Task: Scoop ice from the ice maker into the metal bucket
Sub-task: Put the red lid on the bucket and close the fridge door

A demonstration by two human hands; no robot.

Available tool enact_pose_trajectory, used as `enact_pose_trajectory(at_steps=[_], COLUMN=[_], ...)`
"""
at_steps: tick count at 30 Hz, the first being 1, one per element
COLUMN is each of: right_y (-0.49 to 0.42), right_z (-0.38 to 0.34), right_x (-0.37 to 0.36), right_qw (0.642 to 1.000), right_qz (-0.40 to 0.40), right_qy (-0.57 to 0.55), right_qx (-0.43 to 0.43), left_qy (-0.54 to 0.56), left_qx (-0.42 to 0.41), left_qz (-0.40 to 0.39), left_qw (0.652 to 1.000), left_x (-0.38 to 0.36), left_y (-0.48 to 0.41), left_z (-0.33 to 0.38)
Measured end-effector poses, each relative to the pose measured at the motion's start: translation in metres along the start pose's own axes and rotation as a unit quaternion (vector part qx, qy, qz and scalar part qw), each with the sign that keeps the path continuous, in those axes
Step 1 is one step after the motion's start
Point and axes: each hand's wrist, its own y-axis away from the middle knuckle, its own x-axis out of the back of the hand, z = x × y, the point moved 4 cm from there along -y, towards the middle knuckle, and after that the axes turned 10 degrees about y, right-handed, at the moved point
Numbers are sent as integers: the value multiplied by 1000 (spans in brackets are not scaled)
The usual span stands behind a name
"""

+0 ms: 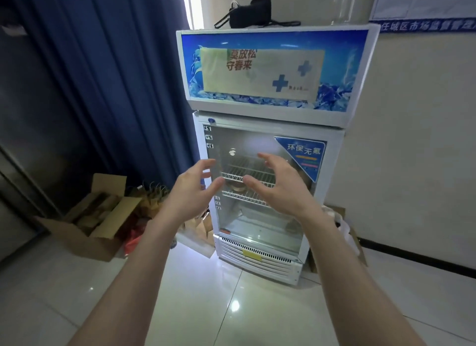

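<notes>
blue curtain [108, 88] left of the glass-door fridge [270, 106], both arms stretched toward its door, box [85, 232] on the floor to its left, left hand [192, 191] and right hand [280, 188] before the glass, palms facing, fingers spread, loosely curved, holding nothing, ice maker and bucket, can't tell where

Stands on floor [206, 307]: cooler [268, 72], bag [251, 12] on top. Left of it, paper bags [154, 199], then cardboard box [85, 232], curtain [103, 75] behind. Before its door, left hand [192, 191] and right hand [280, 188], apart.
</notes>
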Motion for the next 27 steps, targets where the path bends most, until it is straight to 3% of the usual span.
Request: enact_pose_trajectory(at_steps=[12, 20, 27], right_y=[-137, -215, -244], right_z=[5, 7, -13], right_x=[-98, -167, -205], right_qw=[999, 987, 971], right_qz=[-5, 11, 13], right_qy=[4, 27, 38], right_qx=[-43, -157, -235], left_qy=[-12, -10, 26], left_qx=[8, 14, 32], left_qz=[-14, -117, -176], left_qw=[1000, 993, 984], left_x=[47, 69, 57], left_y=[-166, -314, -401], left_z=[-146, -264, -298])
